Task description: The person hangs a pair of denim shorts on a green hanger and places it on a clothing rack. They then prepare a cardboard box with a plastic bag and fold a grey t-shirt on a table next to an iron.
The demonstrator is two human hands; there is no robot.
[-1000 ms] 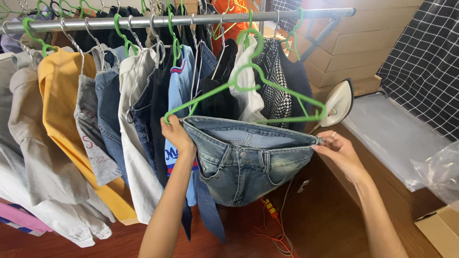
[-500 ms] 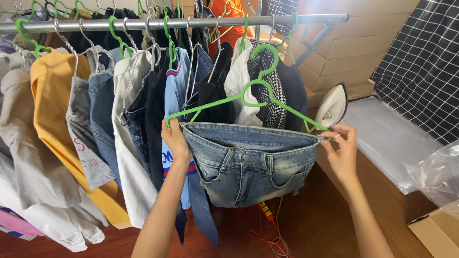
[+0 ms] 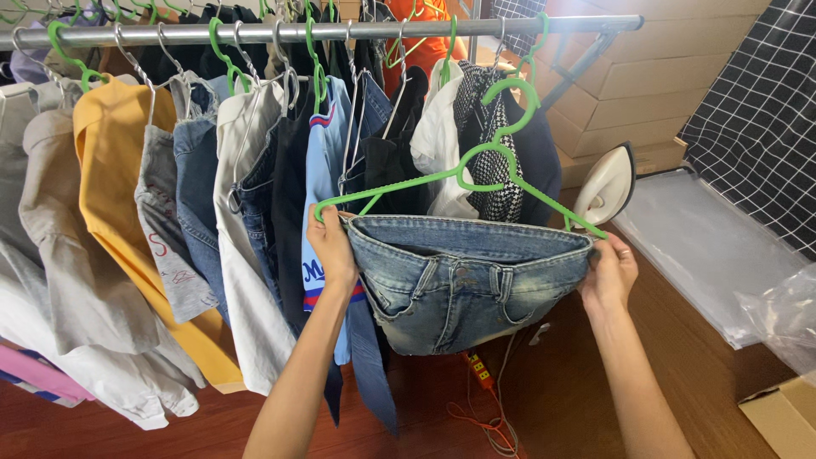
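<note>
Hands (image 3: 331, 246) (image 3: 608, 272) pinch denim shorts (image 3: 459, 285) onto green hanger (image 3: 463, 174) — fingertips hidden.

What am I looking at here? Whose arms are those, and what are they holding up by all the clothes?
The picture comes from a small camera worn on a person's head, so you see what that person sees when looking down. The two bare arms are that person's own. The left hand and the right hand each grip one end of a green hanger with a pair of denim shorts stretched on it. Behind runs a metal rail full of hung clothes, such as a yellow shirt. The hanger's hook is just under the rail, not over it. To the right stands a clothes iron on end on a wooden table.
</note>
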